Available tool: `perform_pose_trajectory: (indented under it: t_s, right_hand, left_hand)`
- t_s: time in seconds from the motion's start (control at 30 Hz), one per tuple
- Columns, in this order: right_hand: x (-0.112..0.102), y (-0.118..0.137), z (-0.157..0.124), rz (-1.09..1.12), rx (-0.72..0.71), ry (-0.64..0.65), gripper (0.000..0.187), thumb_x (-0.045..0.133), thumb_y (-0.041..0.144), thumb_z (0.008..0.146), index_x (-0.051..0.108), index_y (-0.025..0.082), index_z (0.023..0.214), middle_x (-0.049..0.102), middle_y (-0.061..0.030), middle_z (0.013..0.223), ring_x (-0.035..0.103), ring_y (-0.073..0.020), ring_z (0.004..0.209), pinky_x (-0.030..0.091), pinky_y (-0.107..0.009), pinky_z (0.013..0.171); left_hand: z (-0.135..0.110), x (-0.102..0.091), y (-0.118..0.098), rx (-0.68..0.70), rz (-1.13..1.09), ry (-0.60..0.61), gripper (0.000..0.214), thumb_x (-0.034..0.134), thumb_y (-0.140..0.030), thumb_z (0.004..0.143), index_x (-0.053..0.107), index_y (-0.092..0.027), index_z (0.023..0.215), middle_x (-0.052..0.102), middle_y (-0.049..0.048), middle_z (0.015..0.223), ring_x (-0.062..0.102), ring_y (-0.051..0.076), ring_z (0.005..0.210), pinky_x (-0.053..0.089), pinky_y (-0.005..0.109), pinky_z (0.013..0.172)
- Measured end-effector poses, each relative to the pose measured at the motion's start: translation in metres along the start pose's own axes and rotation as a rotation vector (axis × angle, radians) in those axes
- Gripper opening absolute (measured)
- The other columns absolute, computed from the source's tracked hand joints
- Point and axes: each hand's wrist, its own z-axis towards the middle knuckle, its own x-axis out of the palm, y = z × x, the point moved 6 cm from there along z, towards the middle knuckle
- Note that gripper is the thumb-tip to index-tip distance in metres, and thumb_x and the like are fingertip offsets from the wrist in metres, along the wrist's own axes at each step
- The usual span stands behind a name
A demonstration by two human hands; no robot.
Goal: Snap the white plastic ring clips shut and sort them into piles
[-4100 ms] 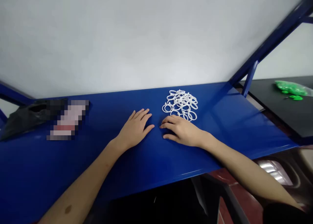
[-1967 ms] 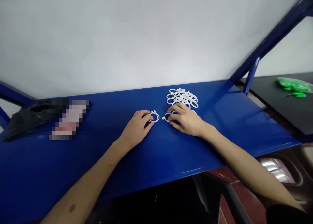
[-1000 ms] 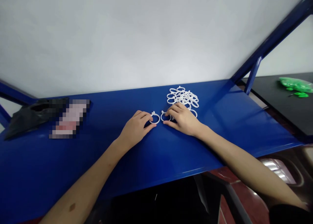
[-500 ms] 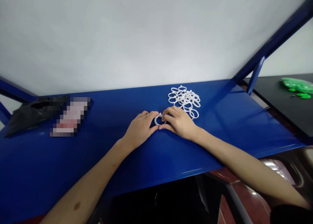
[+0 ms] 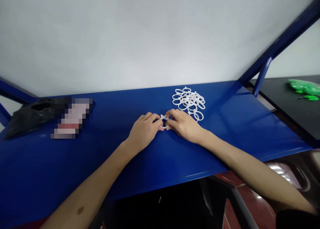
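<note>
At the middle of the blue table, a white plastic ring [image 5: 164,126] with small knobs on its upper edge is held between both hands. My left hand [image 5: 145,129] grips its left side, thumb and fingers closed. On the opposite side my right hand [image 5: 184,125] pinches it with bent fingers. The fingertips hide parts of the ring, and I cannot tell whether it is one ring or two together. Just behind my right hand lies a loose pile of similar white rings [image 5: 188,99], several of them overlapping.
The blue tabletop [image 5: 107,162] meets a pale wall behind. To the left lie a black plastic bag [image 5: 27,119] and a blurred flat item [image 5: 72,117]. Blue frame bars [image 5: 262,75] rise at the right. Beyond them, a black table [image 5: 297,105] carries a green bag [image 5: 305,86].
The fingers of both hands have shifted on the white ring. Its knobs now show more between the fingertips, and its lower edge shows between the thumbs. The pile stays put.
</note>
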Motion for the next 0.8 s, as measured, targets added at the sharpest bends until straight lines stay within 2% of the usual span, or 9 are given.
perform_pose_trajectory:
  t_s: [0.2,0.4,0.5,0.6,0.7,0.8]
  right_hand:
    - [-0.008,0.009,0.003,-0.255,0.075,-0.062,0.036,0.036,0.032,0.107,0.066,0.015,0.096,0.064,-0.0107,0.103,0.051,-0.0204,0.081,0.038,-0.035,0.075]
    - [-0.01,0.016,0.006,-0.35,0.146,-0.046,0.031,0.037,0.026,0.106,0.065,0.016,0.096,0.064,-0.0104,0.098,0.051,-0.0214,0.079,0.035,-0.036,0.072]
    - [-0.009,0.013,0.005,-0.275,0.12,-0.045,0.032,0.035,0.027,0.107,0.064,0.015,0.1,0.066,-0.012,0.107,0.055,-0.0215,0.082,0.038,-0.037,0.072]
    - [-0.007,0.014,0.001,-0.036,-0.043,-0.011,0.032,0.034,0.029,0.108,0.063,0.016,0.101,0.067,-0.0099,0.115,0.06,-0.018,0.085,0.044,-0.034,0.073]
    - [-0.008,0.015,-0.005,0.119,-0.14,0.023,0.032,0.035,0.03,0.109,0.061,0.018,0.098,0.069,-0.0039,0.098,0.058,-0.0131,0.07,0.044,-0.03,0.068]
    - [-0.011,0.018,-0.008,0.066,-0.162,0.005,0.032,0.034,0.029,0.109,0.061,0.018,0.096,0.067,-0.0022,0.087,0.054,-0.0126,0.062,0.041,-0.03,0.063]
  left_hand:
    - [0.005,-0.011,-0.011,-0.006,0.285,-0.084,0.023,0.051,-0.028,0.101,0.065,-0.02,0.085,0.064,0.0057,0.085,0.056,0.025,0.082,0.041,0.04,0.069]
    - [0.009,-0.014,-0.016,-0.037,0.291,-0.049,0.027,0.043,-0.019,0.102,0.068,-0.021,0.092,0.063,0.006,0.074,0.054,0.027,0.08,0.04,0.045,0.073]
    - [0.007,-0.013,-0.014,-0.029,0.228,-0.025,0.028,0.042,-0.02,0.102,0.068,-0.021,0.091,0.064,0.0075,0.078,0.054,0.027,0.082,0.04,0.045,0.074]
    - [0.003,-0.015,-0.013,0.058,0.112,-0.065,0.028,0.044,-0.021,0.102,0.067,-0.021,0.086,0.066,0.008,0.09,0.055,0.024,0.084,0.041,0.041,0.075]
    - [-0.002,-0.017,-0.013,0.178,-0.027,-0.082,0.029,0.042,-0.016,0.103,0.065,-0.02,0.085,0.068,0.0057,0.097,0.057,0.019,0.083,0.041,0.036,0.075]
    - [-0.005,-0.016,-0.015,0.261,-0.102,-0.018,0.033,0.037,-0.012,0.102,0.063,-0.019,0.083,0.067,0.0027,0.086,0.058,0.016,0.074,0.038,0.034,0.069]
